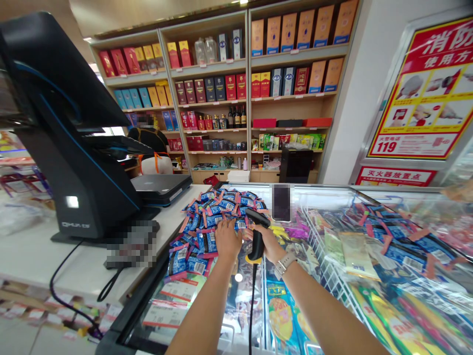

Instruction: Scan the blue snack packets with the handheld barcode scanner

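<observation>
Forearms (212, 301) reach over the freezer (121, 320) — right hand (269, 242) wrapped round the scanner (257, 245), left hand (227, 240) atop blue packets (207, 241) heaped on glass, its grip unclear — flattening barcodes (200, 266) toward the scanner should help.

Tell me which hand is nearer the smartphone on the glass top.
Right. The right hand, gripping the barcode scanner, is on the near side of the smartphone; the left hand is farther off to its left, on the blue packets.
</observation>
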`<state>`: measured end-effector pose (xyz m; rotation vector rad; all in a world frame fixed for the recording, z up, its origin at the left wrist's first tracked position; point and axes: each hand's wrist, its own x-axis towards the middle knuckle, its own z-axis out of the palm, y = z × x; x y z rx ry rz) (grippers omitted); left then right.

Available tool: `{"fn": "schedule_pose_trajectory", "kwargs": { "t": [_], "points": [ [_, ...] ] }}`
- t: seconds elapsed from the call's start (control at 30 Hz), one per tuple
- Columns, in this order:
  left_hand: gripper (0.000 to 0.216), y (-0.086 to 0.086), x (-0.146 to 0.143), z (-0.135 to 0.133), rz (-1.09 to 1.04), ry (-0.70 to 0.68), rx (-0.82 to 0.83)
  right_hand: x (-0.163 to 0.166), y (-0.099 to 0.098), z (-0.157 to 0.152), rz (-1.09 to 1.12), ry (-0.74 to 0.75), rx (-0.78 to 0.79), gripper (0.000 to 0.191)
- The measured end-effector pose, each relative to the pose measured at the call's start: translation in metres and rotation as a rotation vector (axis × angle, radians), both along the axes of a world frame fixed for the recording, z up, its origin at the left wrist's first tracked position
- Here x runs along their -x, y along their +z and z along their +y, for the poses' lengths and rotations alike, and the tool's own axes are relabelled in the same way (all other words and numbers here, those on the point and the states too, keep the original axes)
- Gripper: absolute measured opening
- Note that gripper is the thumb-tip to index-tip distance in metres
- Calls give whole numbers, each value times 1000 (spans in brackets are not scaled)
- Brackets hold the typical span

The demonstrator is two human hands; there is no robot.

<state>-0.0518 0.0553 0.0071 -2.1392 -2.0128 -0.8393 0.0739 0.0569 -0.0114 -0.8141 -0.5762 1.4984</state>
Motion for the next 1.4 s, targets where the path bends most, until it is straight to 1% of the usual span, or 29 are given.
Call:
{"fn": "schedule_pose_trajectory", "kwargs": {
  "t": [0.2, 0.43, 1.03, 1.4],
  "points": [
    [42, 0, 0, 0, -5, 2, 14, 0, 4, -3, 1, -1, 6, 21],
    [42, 4, -1, -2, 4, 0, 22, 0, 4, -2, 17, -13, 13, 22],
    [40, 2, 0, -2, -4, -20, 3, 0, 5, -3, 18, -12, 15, 20],
    [39, 4, 0, -3, 6, -40, 25, 1, 4, -1, -13, -59, 0, 20]
  ]
}}
